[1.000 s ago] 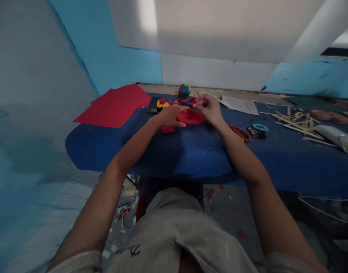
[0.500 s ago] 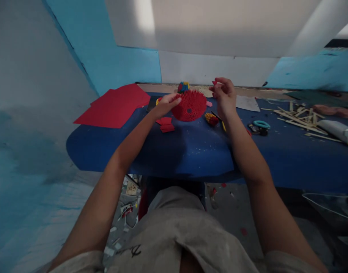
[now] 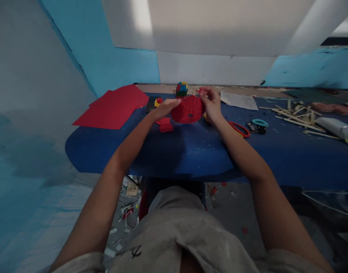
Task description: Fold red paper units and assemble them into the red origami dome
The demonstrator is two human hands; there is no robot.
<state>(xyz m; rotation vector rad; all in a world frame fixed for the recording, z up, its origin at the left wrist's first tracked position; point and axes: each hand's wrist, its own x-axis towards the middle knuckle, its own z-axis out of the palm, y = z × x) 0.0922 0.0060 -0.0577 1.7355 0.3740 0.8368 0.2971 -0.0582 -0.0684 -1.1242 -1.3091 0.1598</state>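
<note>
Both hands now close on the red paper model (image 3: 188, 109), a round spiky piece held just above the blue table (image 3: 191, 151) near its far middle. The left hand (image 3: 164, 109) grips the model's left edge with fingers curled against it, much as it did half a second ago. The right hand (image 3: 210, 101) has changed most: earlier it was lifted clear to the right of the model, pinching a small red piece in the air; now it has come down and in, its fingers pressed on the model's upper right rim. Whether it still pinches that small piece cannot be told. The model itself has tipped, showing its domed side rather than the flat spiky face seen before. Just near and left of it lie small folded red pieces (image 3: 164, 124) on the table. Farther left are red paper sheets (image 3: 114, 108), and behind the model stands a multicoloured paper model (image 3: 181, 89). To the right lie red-handled scissors (image 3: 240, 129), a teal ring (image 3: 259, 122) and a scatter of wooden sticks (image 3: 297, 115).
</note>
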